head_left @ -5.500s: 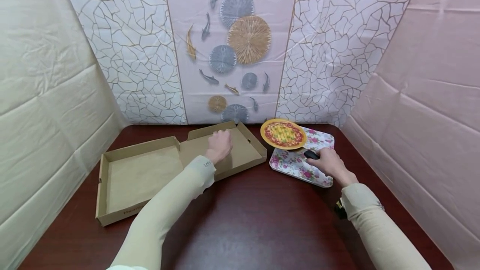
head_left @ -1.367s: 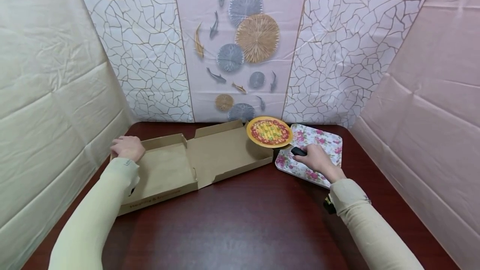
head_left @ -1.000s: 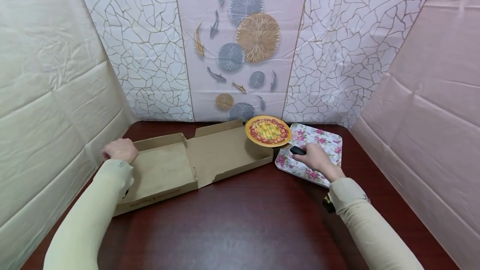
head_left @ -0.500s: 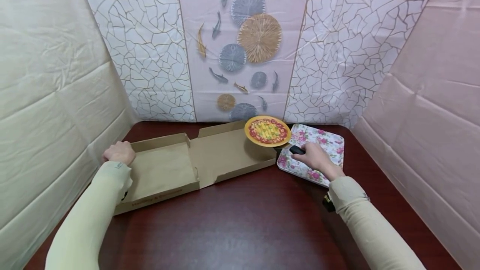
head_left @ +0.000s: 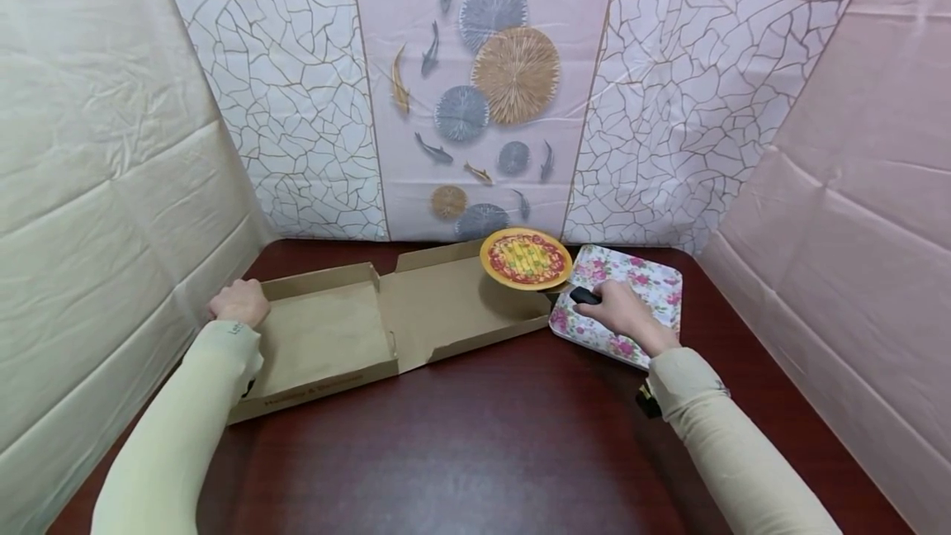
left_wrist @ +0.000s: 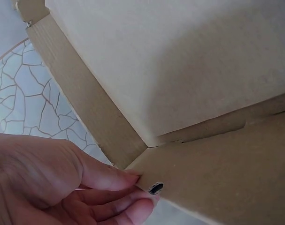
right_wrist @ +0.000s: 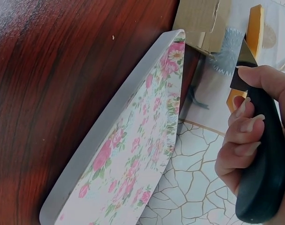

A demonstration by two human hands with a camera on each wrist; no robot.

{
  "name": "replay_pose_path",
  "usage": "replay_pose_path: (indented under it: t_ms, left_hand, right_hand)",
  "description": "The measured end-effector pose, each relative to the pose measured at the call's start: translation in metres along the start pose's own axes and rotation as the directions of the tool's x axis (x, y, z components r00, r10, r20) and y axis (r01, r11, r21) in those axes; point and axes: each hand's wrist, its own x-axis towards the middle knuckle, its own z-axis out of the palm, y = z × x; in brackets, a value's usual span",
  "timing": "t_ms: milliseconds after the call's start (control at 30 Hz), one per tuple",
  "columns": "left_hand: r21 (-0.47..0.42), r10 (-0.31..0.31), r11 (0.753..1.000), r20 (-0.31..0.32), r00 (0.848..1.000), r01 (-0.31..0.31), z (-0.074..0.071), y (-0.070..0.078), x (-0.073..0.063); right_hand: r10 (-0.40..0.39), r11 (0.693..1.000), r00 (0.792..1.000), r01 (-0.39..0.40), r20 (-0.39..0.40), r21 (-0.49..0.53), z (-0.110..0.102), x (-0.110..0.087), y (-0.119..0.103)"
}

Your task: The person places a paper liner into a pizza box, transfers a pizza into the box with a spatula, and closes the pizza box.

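Observation:
My right hand [head_left: 620,308] grips the black handle [right_wrist: 262,178] of a spatula, thumb laid along its top. The spatula's metal blade [right_wrist: 246,54] runs under a round orange plate [head_left: 520,286] that carries a pizza [head_left: 526,259] with red sauce and yellow and green topping. Plate and pizza are held above the right end of the unfolded cardboard pizza box [head_left: 319,337]. At the box's far left, my left hand [head_left: 239,304] holds its side wall; in the left wrist view thumb and fingers pinch the wall [left_wrist: 212,164] beside a small hole.
A white tray [head_left: 631,271] with pink flowers lies on the dark red table [head_left: 461,436], under and behind my right hand. The box's flat lid half [head_left: 431,304] reaches almost to the tray. Patterned cloth walls [head_left: 297,106] enclose the back and sides.
From over the lid half, my left hand has gone to the box's left wall. My right hand has carried the pizza plate left, off the tray; in the last second it drifts slightly further left.

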Motion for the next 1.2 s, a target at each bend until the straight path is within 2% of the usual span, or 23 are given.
replay_pose_path:
  t_ms: [167,400,667,933,1200]
  left_hand:
    - [0.002,0.012,1.000,-0.005,1.000,-0.012,-0.001,0.000,-0.002]
    - [0.007,0.061,0.998,0.000,0.998,-0.061,-0.002,-0.003,-0.005]
    - [0.008,0.090,0.996,-0.027,0.996,-0.089,0.001,-0.006,0.000]
    - [0.026,0.120,0.993,-0.026,0.992,-0.119,0.004,-0.007,0.002]
    - [0.026,0.132,0.991,-0.031,0.991,-0.131,0.005,-0.003,0.002]
  right_hand:
    - [-0.022,1.000,1.000,0.022,-0.015,-0.007,0.001,0.001,-0.002]
    - [-0.005,1.000,1.000,0.006,0.011,-0.010,0.002,0.003,-0.007]
    - [-0.021,1.000,0.999,0.021,0.028,0.008,0.004,0.004,-0.007]
    - [-0.003,1.000,0.999,0.003,0.033,0.014,0.005,0.005,-0.011]
    - [-0.044,0.999,0.999,0.044,0.022,0.019,0.006,0.009,-0.013]
